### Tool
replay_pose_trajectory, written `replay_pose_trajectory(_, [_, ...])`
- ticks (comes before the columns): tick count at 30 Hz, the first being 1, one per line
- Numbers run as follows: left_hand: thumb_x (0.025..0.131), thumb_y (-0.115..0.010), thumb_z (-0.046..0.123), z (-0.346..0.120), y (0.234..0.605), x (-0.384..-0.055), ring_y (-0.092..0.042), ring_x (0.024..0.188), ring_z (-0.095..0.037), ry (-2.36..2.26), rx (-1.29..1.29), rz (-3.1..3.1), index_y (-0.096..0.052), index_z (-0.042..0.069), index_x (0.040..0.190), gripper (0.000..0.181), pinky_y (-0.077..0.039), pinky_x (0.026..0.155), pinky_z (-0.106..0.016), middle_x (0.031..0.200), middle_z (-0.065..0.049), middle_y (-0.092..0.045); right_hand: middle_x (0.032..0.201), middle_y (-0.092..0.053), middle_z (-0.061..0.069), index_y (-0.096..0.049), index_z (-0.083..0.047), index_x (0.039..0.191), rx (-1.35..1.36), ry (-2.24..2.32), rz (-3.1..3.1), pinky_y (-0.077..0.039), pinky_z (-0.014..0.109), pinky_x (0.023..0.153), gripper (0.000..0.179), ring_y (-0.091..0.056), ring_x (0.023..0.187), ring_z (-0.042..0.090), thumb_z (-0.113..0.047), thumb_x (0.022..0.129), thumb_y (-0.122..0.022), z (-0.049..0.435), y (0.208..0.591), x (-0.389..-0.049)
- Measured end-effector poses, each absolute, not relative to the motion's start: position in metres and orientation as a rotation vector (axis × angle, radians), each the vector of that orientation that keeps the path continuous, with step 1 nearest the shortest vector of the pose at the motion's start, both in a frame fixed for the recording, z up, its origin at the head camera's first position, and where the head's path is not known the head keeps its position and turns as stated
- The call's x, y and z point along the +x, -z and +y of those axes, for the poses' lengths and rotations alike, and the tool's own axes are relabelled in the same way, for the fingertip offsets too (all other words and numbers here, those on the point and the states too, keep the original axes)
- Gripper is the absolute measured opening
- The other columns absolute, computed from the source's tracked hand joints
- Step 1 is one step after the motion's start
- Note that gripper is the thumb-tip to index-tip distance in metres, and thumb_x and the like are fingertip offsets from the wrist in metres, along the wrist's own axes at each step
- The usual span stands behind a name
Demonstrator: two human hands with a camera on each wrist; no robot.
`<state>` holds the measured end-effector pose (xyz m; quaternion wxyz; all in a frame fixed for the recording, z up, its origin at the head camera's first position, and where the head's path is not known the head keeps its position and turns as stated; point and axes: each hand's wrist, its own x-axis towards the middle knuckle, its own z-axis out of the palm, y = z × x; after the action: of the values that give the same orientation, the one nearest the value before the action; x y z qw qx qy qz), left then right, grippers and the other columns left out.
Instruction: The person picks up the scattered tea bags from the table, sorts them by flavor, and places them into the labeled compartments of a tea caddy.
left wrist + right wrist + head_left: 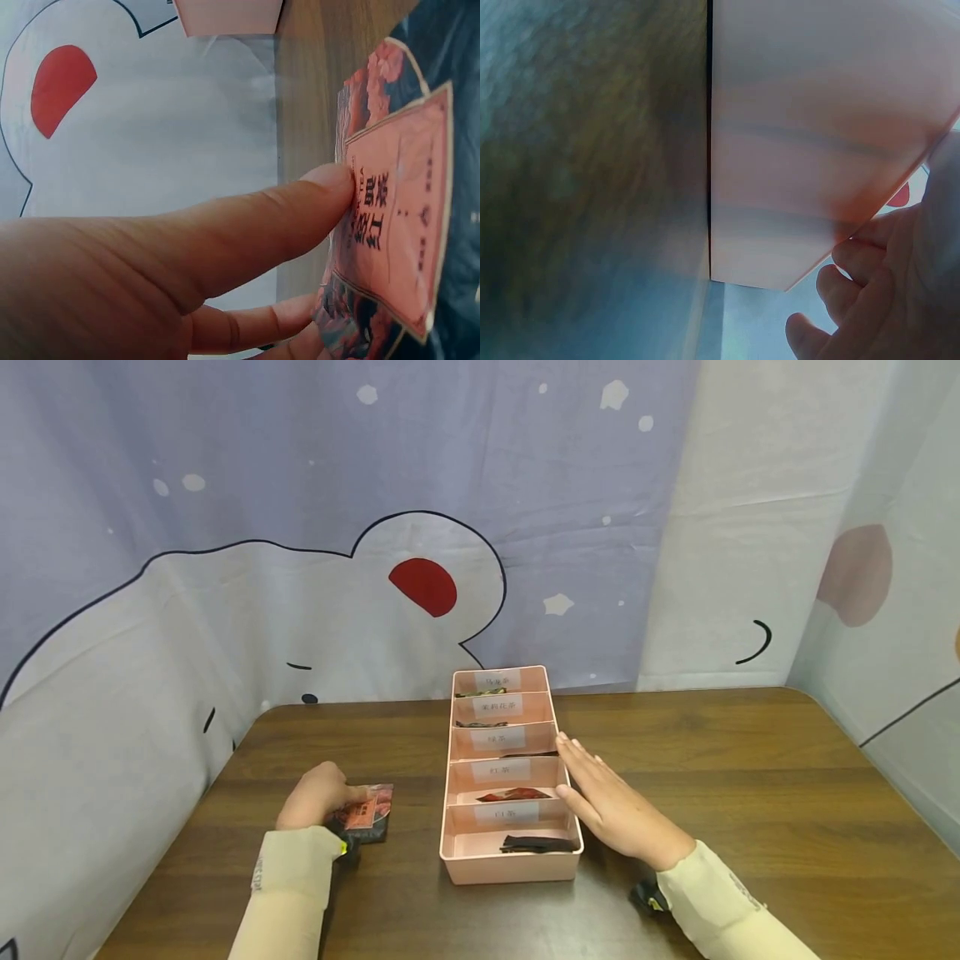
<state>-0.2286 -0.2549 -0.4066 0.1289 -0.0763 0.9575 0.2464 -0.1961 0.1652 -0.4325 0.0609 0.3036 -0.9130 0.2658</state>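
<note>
My left hand (316, 797) pinches a tea packet (370, 816) between thumb and fingers, left of a pink divided box (512, 870). In the left wrist view the thumb lies on the packet's salmon-coloured label (409, 217); the rest of the packet is dark with red patterning. My right hand (618, 806) rests against the box's right rim, its fingers fairly straight. The right wrist view has that hand (877, 292) along the upper edge of the box's side wall (795, 180).
Each box compartment has a white label with Chinese characters. Flat packets lie inside, including a red packet (513, 794) in the second compartment from the front and a black packet (538, 844) in the nearest. A patterned curtain (585, 527) hangs behind the wooden table (705, 735).
</note>
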Motion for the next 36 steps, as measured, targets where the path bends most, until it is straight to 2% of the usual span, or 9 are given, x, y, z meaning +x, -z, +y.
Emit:
replay_pose_trajectory(1, [0.091,-0.075,0.024,-0.256,0.407,-0.229,-0.03,0.05,-0.01,-0.733,-0.225,2.779,-0.041,0.013,0.055,0.051,-0.026,0.047,-0.022,0.055,0.004,-0.032,0.167,-0.02,0.017,-0.018,0.001,0.16,0.918,-0.804,-2.763,-0.02,0.059,0.121,0.065,-0.017,0.153,0.035,-0.032,0.11,-0.043,0.165,0.432,-0.196])
replay_pose_trajectory(3, [0.092,-0.072,0.02,-0.257,0.407,-0.228,-0.03,0.048,-0.009,-0.767,-0.226,2.775,-0.041,0.014,0.053,0.05,-0.026,0.046,-0.021,0.053,0.004,-0.034,0.167,-0.02,0.016,-0.018,0.001,0.16,0.917,-0.804,-2.764,-0.02,0.059,0.121,0.065,-0.017,0.153,0.035,-0.032,0.11,-0.043,0.165,0.432,-0.196])
replay_pose_trajectory(9, [0.096,-0.065,0.01,-0.259,0.406,-0.231,-0.035,0.048,-0.009,-0.874,-0.247,2.728,-0.047,0.012,0.056,0.043,-0.029,0.046,-0.022,0.053,0.004,-0.039,0.168,-0.018,0.013,-0.018,0.001,0.16,0.917,-0.806,-2.766,-0.02,0.059,0.121,0.065,-0.017,0.153,0.035,-0.032,0.11,-0.043,0.165,0.432,-0.196])
replay_pose_trajectory(14, [0.096,-0.063,0.006,-0.26,0.402,-0.229,-0.051,0.059,-0.014,-0.946,-0.239,2.725,-0.062,0.001,0.075,0.021,-0.043,0.051,-0.024,0.068,-0.005,-0.057,0.167,-0.018,0.014,-0.018,0.001,0.16,0.918,-0.811,-2.763,-0.02,0.059,0.121,0.065,-0.017,0.153,0.034,-0.032,0.11,-0.043,0.165,0.432,-0.196])
replay_pose_trajectory(18, [0.098,-0.062,0.005,-0.258,0.4,-0.229,-0.055,0.066,-0.018,-1.028,-0.242,2.715,-0.059,-0.005,0.093,0.011,-0.048,0.055,-0.027,0.08,-0.011,-0.058,0.167,-0.019,0.014,-0.018,0.001,0.161,0.92,-0.814,-2.764,-0.02,0.059,0.121,0.065,-0.017,0.153,0.034,-0.032,0.11,-0.043,0.165,0.433,-0.197])
replay_pose_trajectory(29, [0.1,-0.064,0.009,-0.256,0.393,-0.233,-0.061,0.077,-0.02,-1.163,-0.153,2.674,-0.056,-0.006,0.108,0.02,-0.057,0.064,-0.031,0.089,-0.013,-0.06,0.168,-0.018,0.013,-0.018,0.001,0.161,0.913,-0.825,-2.778,-0.02,0.06,0.12,0.064,-0.016,0.154,0.034,-0.032,0.11,-0.043,0.166,0.431,-0.196])
replay_pose_trajectory(36, [0.099,-0.065,0.008,-0.254,0.389,-0.232,-0.063,0.076,-0.016,-1.297,-0.085,2.64,-0.057,-0.007,0.111,0.021,-0.061,0.069,-0.033,0.09,-0.013,-0.064,0.168,-0.018,0.013,-0.018,0.0,0.161,0.905,-0.83,-2.783,-0.02,0.061,0.12,0.064,-0.015,0.154,0.034,-0.032,0.111,-0.042,0.165,0.43,-0.196])
